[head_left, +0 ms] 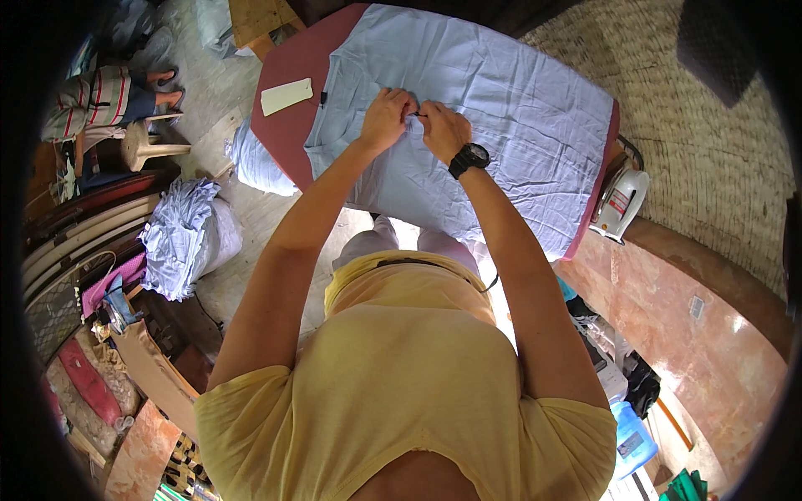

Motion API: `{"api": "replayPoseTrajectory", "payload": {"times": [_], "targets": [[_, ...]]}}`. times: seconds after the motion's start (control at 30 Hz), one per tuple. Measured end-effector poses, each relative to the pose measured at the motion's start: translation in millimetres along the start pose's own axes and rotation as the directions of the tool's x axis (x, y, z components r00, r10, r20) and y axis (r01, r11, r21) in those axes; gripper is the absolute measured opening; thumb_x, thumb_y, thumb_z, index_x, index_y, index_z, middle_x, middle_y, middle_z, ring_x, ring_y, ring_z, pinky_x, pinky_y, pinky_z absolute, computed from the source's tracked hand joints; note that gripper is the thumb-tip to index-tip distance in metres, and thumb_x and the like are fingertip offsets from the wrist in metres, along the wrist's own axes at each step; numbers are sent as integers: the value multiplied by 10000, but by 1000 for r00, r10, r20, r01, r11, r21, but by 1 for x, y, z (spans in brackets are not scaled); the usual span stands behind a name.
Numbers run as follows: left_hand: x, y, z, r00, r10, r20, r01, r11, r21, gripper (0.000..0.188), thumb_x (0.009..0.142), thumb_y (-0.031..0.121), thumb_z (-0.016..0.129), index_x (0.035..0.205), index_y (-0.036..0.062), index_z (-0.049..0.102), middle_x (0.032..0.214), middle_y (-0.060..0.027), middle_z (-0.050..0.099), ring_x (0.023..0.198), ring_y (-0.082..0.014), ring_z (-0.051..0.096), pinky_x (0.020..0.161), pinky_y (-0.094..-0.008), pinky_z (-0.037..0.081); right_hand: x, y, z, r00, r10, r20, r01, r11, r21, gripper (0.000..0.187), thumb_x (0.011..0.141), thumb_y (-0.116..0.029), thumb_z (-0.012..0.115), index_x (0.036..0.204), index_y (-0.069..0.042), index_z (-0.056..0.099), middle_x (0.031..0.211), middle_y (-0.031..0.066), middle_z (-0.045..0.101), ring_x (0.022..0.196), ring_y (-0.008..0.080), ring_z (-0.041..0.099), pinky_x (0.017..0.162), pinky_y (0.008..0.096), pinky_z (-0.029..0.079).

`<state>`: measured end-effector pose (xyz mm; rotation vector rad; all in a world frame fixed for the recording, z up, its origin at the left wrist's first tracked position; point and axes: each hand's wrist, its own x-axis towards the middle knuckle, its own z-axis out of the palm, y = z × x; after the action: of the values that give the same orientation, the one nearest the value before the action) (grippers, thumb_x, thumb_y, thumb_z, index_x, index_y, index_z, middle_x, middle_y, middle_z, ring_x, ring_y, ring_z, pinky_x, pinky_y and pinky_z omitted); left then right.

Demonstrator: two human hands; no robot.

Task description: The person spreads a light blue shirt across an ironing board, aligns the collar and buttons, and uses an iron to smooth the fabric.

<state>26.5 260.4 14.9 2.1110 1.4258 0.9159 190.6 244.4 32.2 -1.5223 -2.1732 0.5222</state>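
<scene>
I'm watching a light-blue garment (526, 121) that is lying spread directly under both hands. The right hand (444, 132) is pinching a small dark piece (421, 114) at the fingertips; it's too small for me to identify. The left hand (388, 118) is meeting it from the left, fingers bent in against the cloth; I cannot tell what they're gripping. A black watch (469, 159) is circling the right wrist. Left of the left hand, a pale card (286, 97) is lying on the maroon board (288, 65). Right of the right hand and nearer the body, a white iron (621, 203) is sitting by the board's end. Well left of the left hand, also nearer the body, I'm seeing bundled light-blue cloth (185, 230).
</scene>
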Motion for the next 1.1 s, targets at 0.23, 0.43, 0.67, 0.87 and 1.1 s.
{"api": "replayPoseTrajectory", "payload": {"times": [0.23, 0.43, 0.67, 0.87, 1.1], "targets": [[-6, -10, -17, 997, -76, 30, 79, 992, -95, 117, 739, -60, 572, 804, 27, 614, 808, -128, 597, 842, -336, 557, 750, -394, 449, -7, 1, -7, 992, 102, -80, -97, 994, 55, 69, 888, -150, 587, 922, -104, 548, 891, 92, 652, 759, 335, 644, 642, 453, 498], [-25, -7, -55, 977, -182, 106, 185, 982, -19, 157, 752, 34, 709, 864, 13, 601, 867, -140, 604, 864, -345, 606, 746, -408, 489, -17, 9, -29, 969, 238, -71, -219, 954, 205, 193, 917, -241, 629, 1003, -101, 528, 945, 83, 695, 827, 298, 683, 666, 423, 513], [-28, 15, 2, 969, -228, -91, 232, 972, 41, 162, 762, 37, 707, 886, -2, 611, 932, -161, 588, 924, -367, 577, 800, -430, 470, -7, -5, 1, 977, 213, 6, -210, 958, 195, 223, 917, -235, 628, 1041, -95, 505, 980, 120, 670, 845, 310, 674, 679, 440, 506], [-33, -5, 13, 969, -148, -197, 150, 989, -2, 73, 803, 12, 642, 865, -2, 606, 879, -178, 589, 885, -375, 573, 766, -443, 461, -4, -5, -1, 984, 176, 26, -177, 960, 218, 244, 915, -233, 624, 1078, -92, 510, 996, 119, 658, 861, 305, 671, 699, 439, 509], [-28, -29, 11, 957, -262, -126, 236, 953, -191, 221, 764, -121, 496, 895, 6, 621, 818, -120, 631, 723, -244, 604, 660, -342, 473, 0, -4, 2, 998, -4, 63, -3, 993, 116, 136, 918, -190, 589, 1016, -108, 543, 965, 90, 639, 822, 331, 645, 667, 440, 508]]}}
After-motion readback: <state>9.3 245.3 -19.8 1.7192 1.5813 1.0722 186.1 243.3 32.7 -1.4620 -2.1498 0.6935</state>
